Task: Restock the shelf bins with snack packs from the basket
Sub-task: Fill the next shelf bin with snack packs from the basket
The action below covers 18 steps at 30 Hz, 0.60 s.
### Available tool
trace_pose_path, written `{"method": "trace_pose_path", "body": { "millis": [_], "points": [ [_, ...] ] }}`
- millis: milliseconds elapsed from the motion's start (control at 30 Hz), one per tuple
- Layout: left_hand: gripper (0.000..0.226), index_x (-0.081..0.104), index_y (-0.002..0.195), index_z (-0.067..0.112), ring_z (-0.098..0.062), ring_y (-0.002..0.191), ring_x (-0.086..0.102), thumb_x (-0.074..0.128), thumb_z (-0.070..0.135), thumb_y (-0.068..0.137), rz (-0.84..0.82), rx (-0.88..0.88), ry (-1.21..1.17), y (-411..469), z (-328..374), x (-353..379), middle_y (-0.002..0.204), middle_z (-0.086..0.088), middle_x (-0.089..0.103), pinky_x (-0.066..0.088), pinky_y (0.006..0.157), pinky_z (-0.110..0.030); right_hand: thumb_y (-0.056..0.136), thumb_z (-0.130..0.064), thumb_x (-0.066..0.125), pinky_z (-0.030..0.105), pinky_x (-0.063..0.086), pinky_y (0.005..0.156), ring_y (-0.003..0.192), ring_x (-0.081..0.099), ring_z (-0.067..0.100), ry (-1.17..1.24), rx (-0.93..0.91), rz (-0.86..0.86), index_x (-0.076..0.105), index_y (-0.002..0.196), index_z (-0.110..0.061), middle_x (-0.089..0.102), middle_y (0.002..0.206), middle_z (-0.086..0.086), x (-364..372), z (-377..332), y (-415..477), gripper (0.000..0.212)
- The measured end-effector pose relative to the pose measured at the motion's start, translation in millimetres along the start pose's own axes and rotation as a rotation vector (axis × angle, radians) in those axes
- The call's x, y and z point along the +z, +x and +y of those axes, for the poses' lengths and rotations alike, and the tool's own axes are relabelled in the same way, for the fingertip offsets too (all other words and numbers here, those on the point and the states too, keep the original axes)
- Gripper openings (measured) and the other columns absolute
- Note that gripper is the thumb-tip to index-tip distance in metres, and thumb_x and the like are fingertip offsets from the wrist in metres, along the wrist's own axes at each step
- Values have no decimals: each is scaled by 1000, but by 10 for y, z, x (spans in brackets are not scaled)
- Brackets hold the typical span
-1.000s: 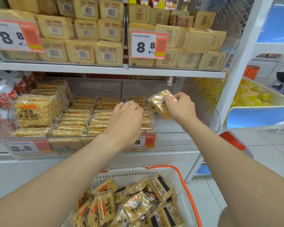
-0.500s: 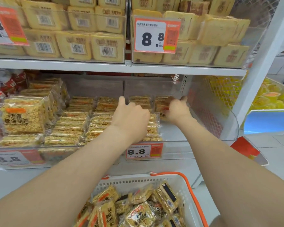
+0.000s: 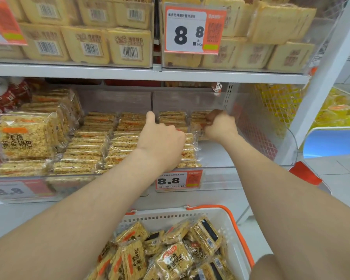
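Observation:
A clear shelf bin (image 3: 228, 158) on the middle shelf holds rows of golden rice-cracker snack packs (image 3: 127, 144). My right hand (image 3: 220, 125) grips one snack pack (image 3: 197, 131) at the back right of the bin, beside the last row. Further left, my left hand (image 3: 162, 142) lies on the front rows. Its fingers curl over the tops of the packs and its thumb points up. Below, a white basket with an orange rim (image 3: 236, 225) holds several loose snack packs (image 3: 170, 257).
An 8.8 price tag (image 3: 178, 180) hangs on the bin's front. Yellow cake packs (image 3: 89, 43) fill the upper shelf. Larger cracker packs (image 3: 24, 136) stand in the left bin. A white shelf post (image 3: 319, 93) rises at right, with yellow jelly cups (image 3: 341, 112) beyond it.
My right hand carried the snack pack from in front of the shelf into the back right of the bin. My left hand stayed on the rows; the view moved closer.

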<state>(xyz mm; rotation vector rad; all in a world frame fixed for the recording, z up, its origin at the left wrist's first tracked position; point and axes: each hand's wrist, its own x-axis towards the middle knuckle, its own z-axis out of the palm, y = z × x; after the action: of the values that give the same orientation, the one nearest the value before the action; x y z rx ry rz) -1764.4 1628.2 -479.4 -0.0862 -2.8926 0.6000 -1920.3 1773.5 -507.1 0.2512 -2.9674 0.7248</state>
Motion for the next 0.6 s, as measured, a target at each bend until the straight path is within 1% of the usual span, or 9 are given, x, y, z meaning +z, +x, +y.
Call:
{"method": "trace_pose_path", "body": {
  "millis": [67, 167, 233, 300, 367, 433, 467, 533, 600],
  "points": [
    [11, 58, 93, 23, -26, 74, 60, 51, 28, 98, 7, 2, -4, -3, -1, 17, 81, 4, 64, 25, 111, -60, 94, -10, 59, 37, 53, 86, 116, 60, 36, -13, -31, -47, 62, 132, -14, 66, 121, 14, -41, 13, -39, 38],
    [13, 62, 104, 23, -27, 92, 63, 52, 30, 98, 56, 27, -61, -10, -18, 44, 98, 3, 68, 27, 111, -59, 95, -5, 56, 43, 50, 105, 132, 48, 39, -25, -48, -101, 57, 145, -16, 58, 135, 20, -88, 52, -82, 51],
    [22, 63, 117, 25, -27, 108, 62, 52, 28, 98, 112, 58, -156, -8, -35, 45, 110, 4, 69, 30, 112, -57, 94, -5, 55, 48, 47, 109, 133, 43, 43, -82, -34, -88, 57, 144, -17, 44, 145, 23, -100, 67, -100, 51],
    [30, 63, 125, 27, -24, 112, 60, 49, 25, 98, 169, 76, -256, -19, -62, 35, 115, 5, 68, 34, 111, -53, 94, -7, 57, 54, 45, 107, 129, 43, 49, -161, -12, -33, 56, 139, -13, 35, 147, 24, -95, 81, -128, 46],
    [33, 63, 128, 28, -22, 112, 59, 47, 24, 99, 207, 83, -319, -52, -85, 33, 119, 6, 68, 38, 107, -48, 93, -7, 57, 56, 44, 104, 126, 43, 51, -181, -36, 23, 53, 140, -15, 38, 141, 24, -126, 78, -205, 48],
    [36, 63, 131, 27, -22, 113, 57, 47, 24, 99, 218, 85, -351, -108, -86, 18, 122, 5, 68, 41, 102, -46, 89, -5, 56, 53, 48, 99, 121, 47, 49, -187, -124, 113, 59, 135, -16, 49, 132, 22, -212, 58, -335, 48],
    [37, 63, 132, 27, -23, 114, 56, 48, 24, 99, 225, 82, -371, -140, -80, 3, 123, 5, 68, 42, 100, -45, 87, -6, 55, 50, 51, 95, 117, 51, 46, -186, -180, 153, 65, 127, -15, 58, 126, 20, -253, 52, -402, 43],
    [36, 65, 131, 25, -23, 115, 54, 51, 24, 98, 268, 71, -424, -201, -60, -51, 123, 4, 68, 44, 97, -43, 84, -8, 50, 45, 58, 82, 99, 64, 37, -143, -267, 192, 76, 101, -17, 72, 102, 11, -356, 27, -584, 32],
    [29, 66, 123, 24, -22, 110, 54, 53, 24, 97, 321, 63, -479, -265, -35, -119, 115, 3, 67, 47, 91, -39, 80, -11, 47, 43, 61, 68, 76, 67, 29, -83, -339, 176, 75, 79, -20, 72, 77, 3, -444, -9, -798, 29]
  ]
}}
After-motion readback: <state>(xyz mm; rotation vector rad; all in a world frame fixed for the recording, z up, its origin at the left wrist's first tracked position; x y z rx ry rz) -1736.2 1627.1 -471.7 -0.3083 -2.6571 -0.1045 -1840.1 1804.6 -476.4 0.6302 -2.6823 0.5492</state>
